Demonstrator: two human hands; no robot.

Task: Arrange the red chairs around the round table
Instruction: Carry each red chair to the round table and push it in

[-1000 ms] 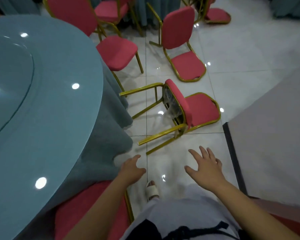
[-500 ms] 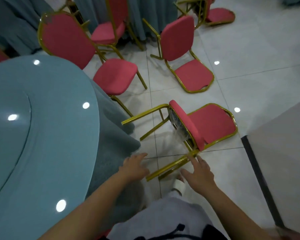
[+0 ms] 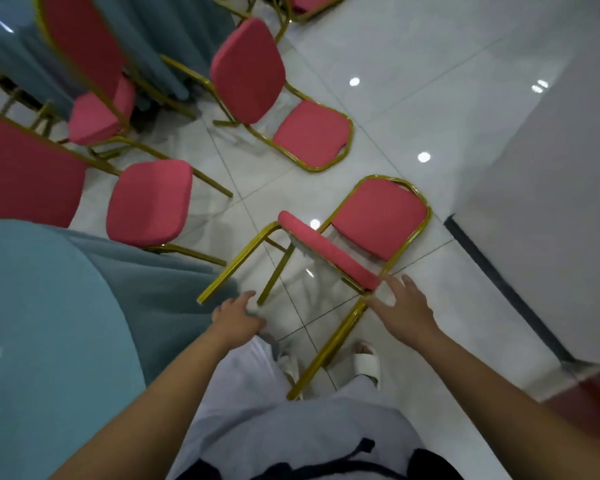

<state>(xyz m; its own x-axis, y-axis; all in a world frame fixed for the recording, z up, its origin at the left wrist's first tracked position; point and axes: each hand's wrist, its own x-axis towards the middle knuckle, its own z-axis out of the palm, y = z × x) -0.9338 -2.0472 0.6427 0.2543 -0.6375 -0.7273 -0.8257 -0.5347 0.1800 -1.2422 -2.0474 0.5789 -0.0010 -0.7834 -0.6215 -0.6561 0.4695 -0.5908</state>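
Right of the round table draped in blue-green cloth (image 3: pixel 32 323), the left hand (image 3: pixel 236 317) hangs loosely curled and grasps nothing, just beside a leg tip of a gold-framed red padded chair (image 3: pixel 378 220) tipped on its back. The right hand (image 3: pixel 404 308) spreads open at the seat's near corner, though contact is unclear. Beyond, a second upright red chair (image 3: pixel 149 202) stands against the table's cloth, and two more red chairs (image 3: pixel 246 71) crowd the white tiled floor (image 3: pixel 413 64) behind it.

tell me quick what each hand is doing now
left hand: open, loosely curled, holding nothing.
right hand: open, fingers spread at the tipped red padded chair with gold metal frame.
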